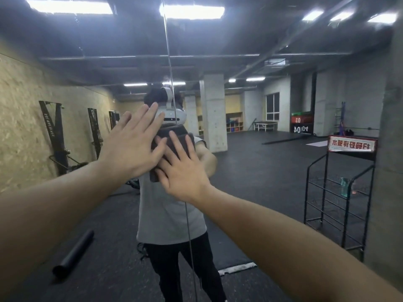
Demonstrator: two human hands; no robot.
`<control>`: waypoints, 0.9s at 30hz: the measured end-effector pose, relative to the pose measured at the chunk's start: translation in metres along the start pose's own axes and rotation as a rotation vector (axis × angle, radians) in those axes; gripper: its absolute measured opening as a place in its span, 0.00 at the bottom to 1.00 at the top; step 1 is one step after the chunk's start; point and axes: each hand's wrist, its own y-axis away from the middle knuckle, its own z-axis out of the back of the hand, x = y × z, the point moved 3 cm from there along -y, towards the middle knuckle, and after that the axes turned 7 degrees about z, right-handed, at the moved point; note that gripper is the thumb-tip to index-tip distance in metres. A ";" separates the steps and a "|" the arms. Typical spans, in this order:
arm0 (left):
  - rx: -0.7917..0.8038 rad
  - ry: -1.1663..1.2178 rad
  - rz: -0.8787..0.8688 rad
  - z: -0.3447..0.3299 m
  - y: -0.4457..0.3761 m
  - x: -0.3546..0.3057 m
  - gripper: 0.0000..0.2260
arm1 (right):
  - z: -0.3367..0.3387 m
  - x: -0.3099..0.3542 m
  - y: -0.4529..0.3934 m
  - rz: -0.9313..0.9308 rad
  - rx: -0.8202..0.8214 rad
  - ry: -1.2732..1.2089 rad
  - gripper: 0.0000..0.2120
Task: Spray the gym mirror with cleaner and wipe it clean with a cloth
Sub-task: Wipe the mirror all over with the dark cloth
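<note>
Left hand (133, 147) is flat with fingers spread, and the right hand (185, 171) just beside it is flat too, both pressing the dark cloth (174, 136) onto the mirror (272, 175) under the fingers, gripping nothing; I'd guess two palms give more wiping pressure. The glass seam (172, 83) runs up above the hands, and a wire rack (340, 199) with a teal bottle (344, 186) shows well off right, reflected I think.

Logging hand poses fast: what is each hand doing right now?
Left hand: open, fingers straight, pressing the dark cloth on the mirror.
Right hand: open, flat on the same cloth.
</note>
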 end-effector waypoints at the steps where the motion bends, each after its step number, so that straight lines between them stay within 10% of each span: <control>1: 0.002 -0.010 0.001 -0.003 0.002 -0.001 0.33 | 0.000 -0.005 0.002 0.038 -0.021 -0.007 0.24; 7: -0.001 -0.005 0.038 -0.013 0.003 -0.006 0.36 | 0.016 -0.088 0.032 0.035 -0.076 0.009 0.26; 19: -0.021 0.018 0.061 -0.014 0.004 -0.010 0.37 | 0.035 -0.189 0.074 -0.979 -0.188 -0.039 0.30; 27: -0.032 0.045 0.055 -0.014 0.005 -0.010 0.38 | -0.001 -0.034 0.022 -0.245 -0.110 -0.032 0.28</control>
